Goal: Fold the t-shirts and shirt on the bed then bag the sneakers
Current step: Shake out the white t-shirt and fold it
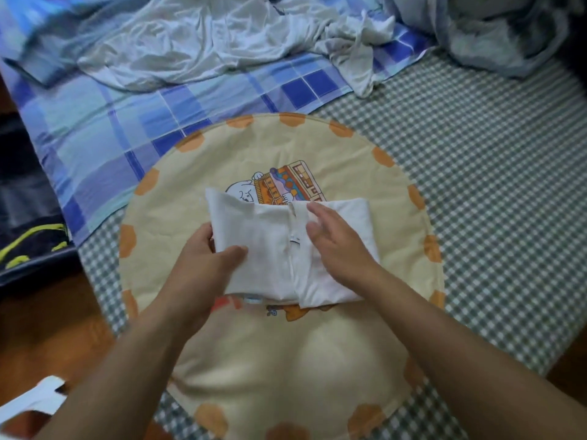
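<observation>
A folded white t-shirt lies on a round cream cushion with orange spots in the middle of the bed. My left hand grips the shirt's left flap, thumb on top and fingers underneath, and the flap is lifted. My right hand rests flat with spread fingers on the shirt's right half. A crumpled pale grey shirt lies unfolded at the far side of the bed. No sneakers are in view.
The bed has a green checked sheet and a blue plaid cloth. A grey bundle of bedding sits at the far right. Left of the bed lie a dark item with yellow stripes and wooden floor.
</observation>
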### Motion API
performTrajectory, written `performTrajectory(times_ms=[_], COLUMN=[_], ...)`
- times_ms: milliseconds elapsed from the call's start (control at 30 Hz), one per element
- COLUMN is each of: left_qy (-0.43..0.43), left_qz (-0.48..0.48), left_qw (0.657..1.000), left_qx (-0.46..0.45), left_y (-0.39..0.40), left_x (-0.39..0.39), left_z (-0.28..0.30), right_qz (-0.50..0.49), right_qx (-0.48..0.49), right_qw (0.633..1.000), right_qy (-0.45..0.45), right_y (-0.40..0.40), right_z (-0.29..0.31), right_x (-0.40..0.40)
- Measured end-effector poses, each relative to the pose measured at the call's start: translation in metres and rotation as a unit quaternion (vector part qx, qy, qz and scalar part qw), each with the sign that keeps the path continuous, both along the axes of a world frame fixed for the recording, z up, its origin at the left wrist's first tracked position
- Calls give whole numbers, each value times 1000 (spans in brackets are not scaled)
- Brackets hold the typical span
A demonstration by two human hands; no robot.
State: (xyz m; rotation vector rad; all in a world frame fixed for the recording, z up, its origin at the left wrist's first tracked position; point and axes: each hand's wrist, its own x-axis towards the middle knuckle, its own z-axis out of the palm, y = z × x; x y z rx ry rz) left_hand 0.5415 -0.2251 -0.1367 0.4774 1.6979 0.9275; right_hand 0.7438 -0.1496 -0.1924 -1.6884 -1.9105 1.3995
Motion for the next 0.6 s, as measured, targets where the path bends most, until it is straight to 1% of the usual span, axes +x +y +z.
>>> performTrajectory(times_ms=[33,67,100,133,167,200,233,267,300,333,367,400,433,533,567,600], left_qy=[12,21,26,29,33,46,70,121,203,294,380,447,491,548,557,561], left_qz=[-28,-67,-117,-177,-233,-272,-290,-296,-303,-310,-317,-325,-341,-428,-457,-473], left_qw=[999,996,990,981,969,959,953,947,930,903,867,829,795,700,667,645], left_qx=[30,57,75,78,70,59,47,40,37,41,56,80,102,164,192,212], left_y=[4,10,15,19,24,27,29,29,27,24,21,20,20,33,40,48], left_x=[16,35,58,82,105,125,140,147,147,142,136,130,123,113,113,114], left_z=[13,23,31,33,31,24,14,1,-14,-28,-44,-59,-72,-97,-100,-101], right_qz=[-63,-115,-154,-186,-211,-235,-251,-255,-240,-222,-217,-218,-220,-161,-145,-139], right_qx=[-63,-125,-187,-233,-254,-249,-217,-169,-132,-102,-73,-41,1,188,226,233], right_qw=[992,968,931,893,869,872,904,941,961,969,972,973,973,961,955,954], right_qy=[93,187,274,338,370,351,269,147,43,-23,-50,-59,-68,-123,-126,-125], right_y=[-1,-1,0,0,2,4,6,7,6,5,3,1,-4,-21,-26,-29], right_z=[20,37,51,59,63,57,48,34,21,9,0,-6,-8,-17,-25,-32], right_x=[7,16,27,39,50,58,64,69,73,75,77,78,77,73,72,73])
